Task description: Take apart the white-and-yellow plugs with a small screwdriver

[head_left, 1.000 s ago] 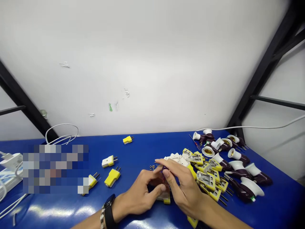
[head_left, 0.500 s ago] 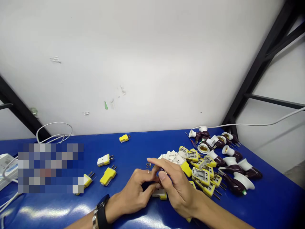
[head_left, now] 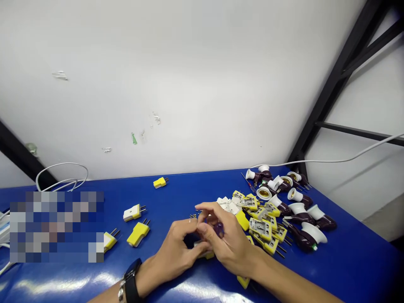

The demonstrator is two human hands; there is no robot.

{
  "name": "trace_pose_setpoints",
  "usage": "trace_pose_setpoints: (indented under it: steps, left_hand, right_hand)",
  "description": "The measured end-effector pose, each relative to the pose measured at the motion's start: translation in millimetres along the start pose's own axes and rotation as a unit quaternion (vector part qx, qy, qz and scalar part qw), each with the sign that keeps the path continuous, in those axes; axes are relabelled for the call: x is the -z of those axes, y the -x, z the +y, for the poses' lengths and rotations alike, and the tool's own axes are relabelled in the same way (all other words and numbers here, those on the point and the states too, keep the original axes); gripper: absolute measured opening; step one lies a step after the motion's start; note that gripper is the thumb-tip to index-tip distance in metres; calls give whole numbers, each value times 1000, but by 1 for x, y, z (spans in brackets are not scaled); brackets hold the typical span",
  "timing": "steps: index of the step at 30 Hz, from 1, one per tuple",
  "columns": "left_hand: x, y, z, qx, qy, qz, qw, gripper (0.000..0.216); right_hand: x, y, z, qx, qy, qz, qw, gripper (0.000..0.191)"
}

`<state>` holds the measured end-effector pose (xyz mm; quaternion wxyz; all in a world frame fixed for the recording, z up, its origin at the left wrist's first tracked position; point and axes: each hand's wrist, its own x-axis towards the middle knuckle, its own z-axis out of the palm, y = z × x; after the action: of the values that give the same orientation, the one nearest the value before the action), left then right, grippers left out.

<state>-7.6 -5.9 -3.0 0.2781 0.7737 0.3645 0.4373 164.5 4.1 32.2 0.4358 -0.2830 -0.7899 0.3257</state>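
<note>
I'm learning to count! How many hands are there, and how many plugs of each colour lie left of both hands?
Hands (left hand, right hand): 2
Yellow plugs: 2
White-and-yellow plugs, one partly blurred out: 2
Total: 6

The blurred part could hide more.

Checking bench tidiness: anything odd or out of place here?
Small metal screw-like pieces lie loose beyond the left hand on the glossy blue tabletop, uncontained. A ragged green scrap and whitish marks mar the otherwise plain white wall.
</note>
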Motion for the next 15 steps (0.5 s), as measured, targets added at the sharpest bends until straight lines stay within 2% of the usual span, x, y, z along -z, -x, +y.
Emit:
trace_pose_setpoints:
  steps: [3, 5, 7, 11, 13, 15]
  left_hand:
    - [2, 0, -3, -23, -8, -16, 1000, 7]
    - [4, 0, -6, -55, -12, -39, 998, 14]
    - [5, 0, -8, -69, -24, -37, 997, 20]
    - [4, 2, -9, -23, -61, -4, 998, 17]
    - [4, 3, -8, -13, -68, -14, 998, 12]
    - [4, 3, -9, -37, -58, -27, 997, 7]
  right_hand:
    - [-1, 0, 0, 11, 13, 0, 1000, 17]
    - [-1, 0, -1, 7, 12, -8, 1000, 14]
    - [0, -2, -2, -12, -6, -12, 1000, 17]
    - [1, -4, -5, -52, -75, 6, 996, 31]
    - [1, -4, -5, -39, -69, 15, 997, 20]
    - [1, -4, -5, -18, -39, 9, 999, 9]
